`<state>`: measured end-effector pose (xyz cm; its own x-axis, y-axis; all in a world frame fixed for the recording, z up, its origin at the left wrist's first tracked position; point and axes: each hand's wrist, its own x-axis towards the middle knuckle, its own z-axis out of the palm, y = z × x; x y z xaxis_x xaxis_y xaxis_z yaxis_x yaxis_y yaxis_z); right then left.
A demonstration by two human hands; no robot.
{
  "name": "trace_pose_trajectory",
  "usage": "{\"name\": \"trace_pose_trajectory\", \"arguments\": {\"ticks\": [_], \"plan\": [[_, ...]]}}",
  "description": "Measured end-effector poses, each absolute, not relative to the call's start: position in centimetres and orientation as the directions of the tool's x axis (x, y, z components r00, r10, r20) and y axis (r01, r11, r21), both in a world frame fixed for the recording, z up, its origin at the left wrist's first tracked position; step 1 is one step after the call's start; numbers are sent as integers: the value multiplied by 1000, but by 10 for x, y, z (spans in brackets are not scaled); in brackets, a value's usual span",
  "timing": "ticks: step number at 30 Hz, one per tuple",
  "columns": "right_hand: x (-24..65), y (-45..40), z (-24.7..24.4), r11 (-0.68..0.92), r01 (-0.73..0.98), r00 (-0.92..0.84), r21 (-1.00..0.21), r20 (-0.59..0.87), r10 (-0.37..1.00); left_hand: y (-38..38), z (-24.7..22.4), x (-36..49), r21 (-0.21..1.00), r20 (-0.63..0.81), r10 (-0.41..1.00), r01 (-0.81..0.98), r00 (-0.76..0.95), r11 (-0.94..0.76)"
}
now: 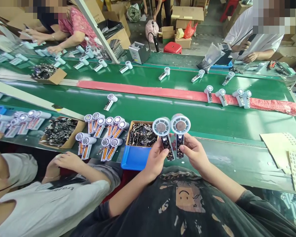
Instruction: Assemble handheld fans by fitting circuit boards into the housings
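Two small fan units with round blue-white heads and black circuit boards in their handles are held upright side by side. My left hand is closed round the handle of the left fan unit, thumb on its board. In my right hand is the right fan unit, with my thumb against the board. The two heads are very close together. Just left of my left hand are a carton of circuit boards and a blue tray.
Several fan units with orange parts stand left of the carton. A green conveyor runs behind, split by a pink strip bearing fan units. Perforated cream sheets lie right. A person in a light shirt sits close on the left.
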<state>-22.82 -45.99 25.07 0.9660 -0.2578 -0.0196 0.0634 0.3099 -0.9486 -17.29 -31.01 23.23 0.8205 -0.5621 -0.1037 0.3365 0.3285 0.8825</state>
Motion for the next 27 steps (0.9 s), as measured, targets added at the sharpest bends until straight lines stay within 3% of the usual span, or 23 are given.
{"name": "trace_pose_trajectory", "arguments": {"ticks": [5,13,19,27], "plan": [[-229,-459,252,314,62,965,-947,-23,-260,-309,232,-175,882,-88,-543,319,835,348],[-228,-454,252,324,10,942,-946,-100,-321,-308,230,-176,906,-195,-522,356,830,228],[-232,-455,254,428,42,957,-903,-87,-278,-308,233,-176,887,-146,-565,361,812,290],[-235,-450,255,433,31,947,-901,-113,-302,-304,230,-176,889,-128,-581,352,804,291]]}}
